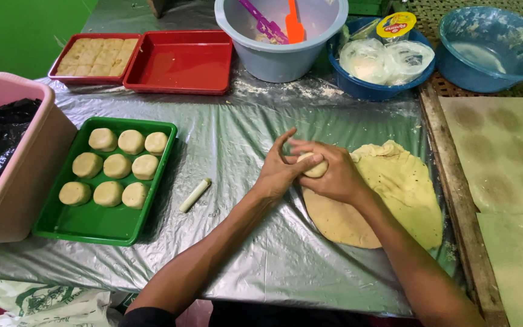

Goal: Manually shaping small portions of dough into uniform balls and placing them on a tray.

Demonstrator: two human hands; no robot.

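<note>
We find both hands together over the plastic-covered tabletop (237, 151). The left hand (278, 171) and the right hand (333, 174) are cupped around one small dough ball (315, 165), fingers curled close on it from either side; the ball sits between the palms, just above the near edge of a flat sheet of rolled dough (388, 200). We cannot tell whether the ball touches the sheet beneath.

To the left we note a green tray (101, 223) holding nine shaped dough rounds (117, 166) in three rows, and a pale short stick (195, 194) lying between the tray and the hands. Further back stand a red tray (180, 60), a grey bucket (276, 57) with spatulas, and two blue basins (491, 48). A pink tub (28, 163) is at far left.
</note>
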